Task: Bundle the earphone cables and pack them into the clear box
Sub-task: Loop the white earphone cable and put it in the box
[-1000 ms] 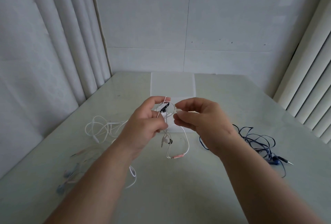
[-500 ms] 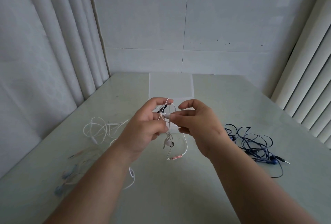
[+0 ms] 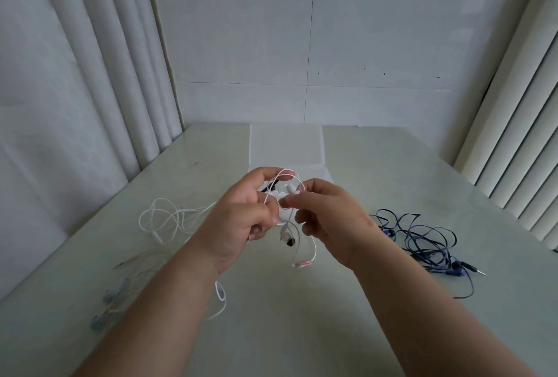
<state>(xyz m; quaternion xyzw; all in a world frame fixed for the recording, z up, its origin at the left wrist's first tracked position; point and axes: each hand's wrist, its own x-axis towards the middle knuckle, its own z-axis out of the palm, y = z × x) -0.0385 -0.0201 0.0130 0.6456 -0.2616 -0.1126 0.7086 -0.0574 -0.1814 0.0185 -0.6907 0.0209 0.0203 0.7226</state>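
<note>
My left hand (image 3: 241, 219) and my right hand (image 3: 329, 219) are raised over the table's middle, both pinching one white earphone cable (image 3: 297, 244). A loop of it arches above my fingers; an earbud and a pink inline piece dangle below. The rest of this white cable trails left in loose loops (image 3: 169, 216) on the table. Behind my hands stands the clear box (image 3: 287, 144), its front partly hidden. A dark blue earphone cable (image 3: 422, 237) lies tangled to the right. A pale pink and blue earphone set (image 3: 120, 289) lies at the near left.
The pale table (image 3: 302, 331) runs to a white wall at the back. White curtains hang along the left edge and vertical blinds (image 3: 519, 135) along the right.
My hands have drawn closer together and my right fingers have shifted down along the white cable. The view has tilted slightly; the cables on the table have not moved.
</note>
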